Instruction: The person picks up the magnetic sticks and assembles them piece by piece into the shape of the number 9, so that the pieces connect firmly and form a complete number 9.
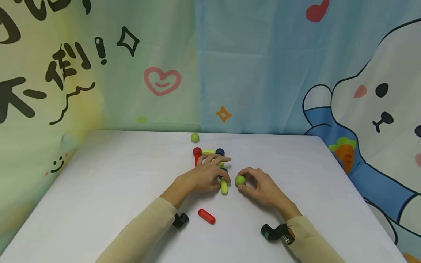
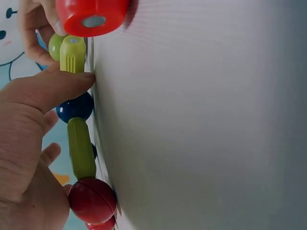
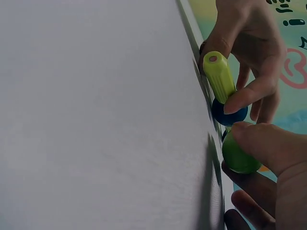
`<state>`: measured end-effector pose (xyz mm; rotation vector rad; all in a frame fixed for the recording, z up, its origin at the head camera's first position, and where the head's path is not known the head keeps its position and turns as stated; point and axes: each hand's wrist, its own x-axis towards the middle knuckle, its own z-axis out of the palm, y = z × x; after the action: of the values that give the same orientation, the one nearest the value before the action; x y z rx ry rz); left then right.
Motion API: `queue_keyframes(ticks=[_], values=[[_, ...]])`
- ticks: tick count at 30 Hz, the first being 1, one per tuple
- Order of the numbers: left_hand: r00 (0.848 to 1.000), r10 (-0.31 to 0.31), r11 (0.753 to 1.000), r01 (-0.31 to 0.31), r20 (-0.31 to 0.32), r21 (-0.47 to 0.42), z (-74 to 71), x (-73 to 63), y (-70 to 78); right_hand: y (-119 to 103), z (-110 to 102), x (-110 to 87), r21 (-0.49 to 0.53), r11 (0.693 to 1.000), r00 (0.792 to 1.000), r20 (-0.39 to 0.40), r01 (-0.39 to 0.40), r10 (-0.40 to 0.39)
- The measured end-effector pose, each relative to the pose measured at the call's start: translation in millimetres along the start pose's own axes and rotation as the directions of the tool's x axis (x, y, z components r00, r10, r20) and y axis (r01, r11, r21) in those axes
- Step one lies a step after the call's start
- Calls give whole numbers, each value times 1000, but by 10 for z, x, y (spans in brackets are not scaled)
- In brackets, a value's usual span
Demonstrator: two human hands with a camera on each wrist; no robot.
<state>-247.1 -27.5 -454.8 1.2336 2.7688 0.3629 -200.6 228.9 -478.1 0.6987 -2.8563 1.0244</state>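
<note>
A frame of coloured balls and rods lies on the white table, partly hidden by my left hand. Thumb and index finger of that hand pinch it at a blue ball, from which a yellow-green rod points towards me. Beyond the hand are a red ball with a red rod, a yellow rod and another blue ball. My right hand holds a green ball between thumb and fingers, just right of the rod and apart from it.
A loose red rod, metal showing at its end in the left wrist view, lies nearer me, between the forearms. Another green ball sits near the far edge of the table. A printed curtain hangs behind.
</note>
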Motion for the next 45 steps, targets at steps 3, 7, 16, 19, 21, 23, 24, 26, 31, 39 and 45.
queue_keyframes(ticks=[3, 7, 16, 19, 21, 23, 24, 26, 31, 39, 45], values=[[1000, 8, 1000, -8, -3, -10, -3, -4, 1, -18, 8, -44, 13, 999, 1000, -3, 29, -29], [1000, 14, 1000, -14, -9, -18, -9, -3, 3, -40, 15, -92, 31, 997, 998, -15, 65, -64], [1000, 7, 999, -7, -8, -31, 7, 11, 13, -110, 48, -200, 75, 997, 999, 3, 32, -32], [1000, 7, 999, -8, -9, -37, 15, 14, 10, -143, 57, -233, 112, 993, 999, 14, 41, -42], [1000, 9, 999, -9, -13, -41, 17, 13, 8, -160, 68, -245, 128, 990, 998, 21, 59, -62], [1000, 10, 999, -11, -16, -44, 22, 14, 5, -174, 83, -251, 143, 987, 996, 28, 79, -83], [1000, 10, 999, -11, -16, -45, 26, 15, 2, -180, 91, -252, 146, 985, 995, 31, 88, -94], [1000, 11, 999, -12, -19, -49, 32, 16, -2, -192, 108, -251, 149, 984, 993, 36, 102, -108], [1000, 12, 998, -14, -28, -66, 38, 17, -2, -215, 142, -245, 153, 983, 993, 48, 97, -105], [1000, 11, 998, -13, -22, -62, 29, 20, 4, -243, 162, -242, 157, 985, 995, 51, 74, -83], [1000, 6, 997, -8, -23, -72, 33, 6, 1, -250, 213, -242, 157, 985, 997, 33, 70, -76]])
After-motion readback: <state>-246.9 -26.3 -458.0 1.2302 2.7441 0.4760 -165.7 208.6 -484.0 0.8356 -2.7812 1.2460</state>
